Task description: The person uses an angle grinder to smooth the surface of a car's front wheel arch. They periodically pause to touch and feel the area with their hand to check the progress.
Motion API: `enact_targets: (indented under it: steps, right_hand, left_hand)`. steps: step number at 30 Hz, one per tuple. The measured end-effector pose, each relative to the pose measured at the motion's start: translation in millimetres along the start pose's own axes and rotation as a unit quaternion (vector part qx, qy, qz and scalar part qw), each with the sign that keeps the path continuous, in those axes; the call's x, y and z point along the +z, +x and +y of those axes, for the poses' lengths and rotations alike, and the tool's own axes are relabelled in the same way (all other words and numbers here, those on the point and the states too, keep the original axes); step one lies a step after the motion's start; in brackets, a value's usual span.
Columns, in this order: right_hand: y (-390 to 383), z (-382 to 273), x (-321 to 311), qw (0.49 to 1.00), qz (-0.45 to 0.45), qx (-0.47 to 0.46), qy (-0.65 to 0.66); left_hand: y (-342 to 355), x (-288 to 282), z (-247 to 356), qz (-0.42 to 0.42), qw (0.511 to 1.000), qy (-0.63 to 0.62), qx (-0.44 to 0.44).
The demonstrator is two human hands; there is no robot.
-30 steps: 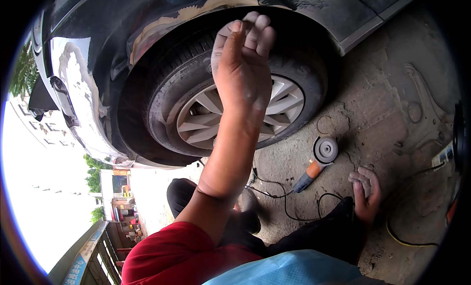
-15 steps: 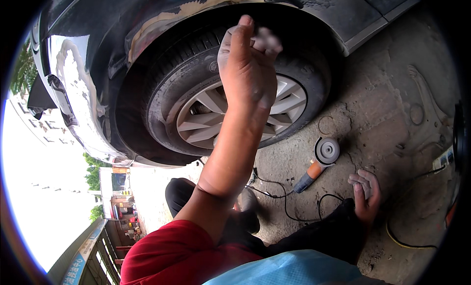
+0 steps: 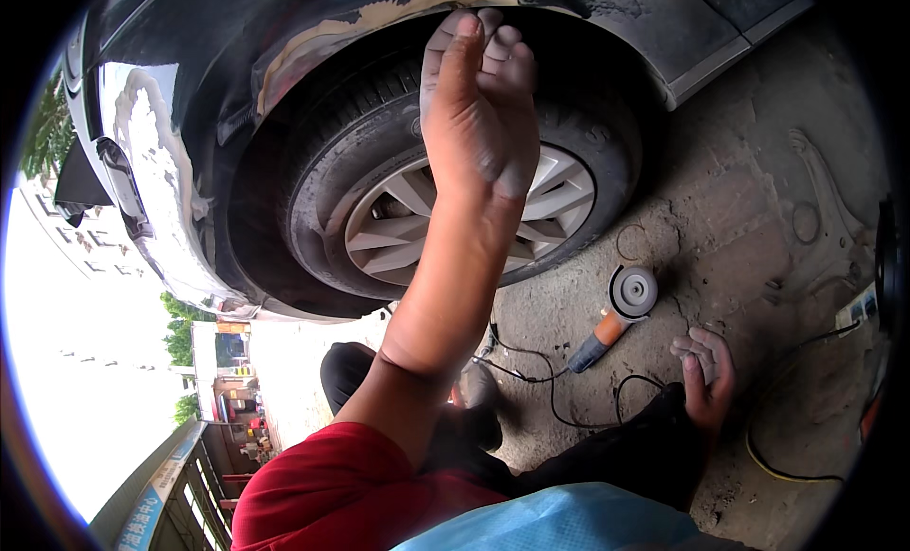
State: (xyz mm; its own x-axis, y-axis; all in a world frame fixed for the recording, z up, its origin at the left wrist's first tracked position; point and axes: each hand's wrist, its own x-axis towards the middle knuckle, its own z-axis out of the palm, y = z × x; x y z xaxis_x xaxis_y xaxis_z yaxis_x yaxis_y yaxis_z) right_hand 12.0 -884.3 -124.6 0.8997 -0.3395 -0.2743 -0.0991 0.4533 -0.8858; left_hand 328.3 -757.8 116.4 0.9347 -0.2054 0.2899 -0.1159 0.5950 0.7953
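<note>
My left hand (image 3: 481,110) is raised in front of the wheel of a dark car, palm side toward me. Its dusty fingers are loosely bent and apart, and nothing shows in them. Their tips are at the wheel arch edge (image 3: 374,18), where a tan filler patch runs along the paint; whether they touch it I cannot tell. Behind my wrist are the black tire (image 3: 327,186) and silver alloy rim (image 3: 389,231). My right hand (image 3: 706,371) is low on the right beside my knee, dusty, fingers half curled with a gap to the thumb and nothing visible inside.
An orange and grey angle grinder (image 3: 611,324) lies on the rough ground, disc facing up, its black cord (image 3: 559,404) looping near my legs. Farther right are a metal car arm (image 3: 823,196) and a yellowish cable (image 3: 777,470). The bare-patched bumper (image 3: 147,139) stands at left.
My left hand has risen slightly toward the arch edge and its fingers have uncurled somewhat. My right hand and the grinder stay where they were.
</note>
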Motion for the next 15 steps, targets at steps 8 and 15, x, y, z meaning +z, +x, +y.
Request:
enact_targets:
  steps: [8,15]
  right_hand:
    - [-7.6,10.2,-7.0,1.000,-0.005,-0.001,-0.013]
    - [-15.8,14.8,-4.1,0.996,0.059,0.056,-0.025]
  left_hand:
    - [6.1,6.3,2.9,-0.074,0.997,-0.010,0.003]
    - [-135.1,-71.7,-51.5,-0.097,0.965,0.232,-0.074]
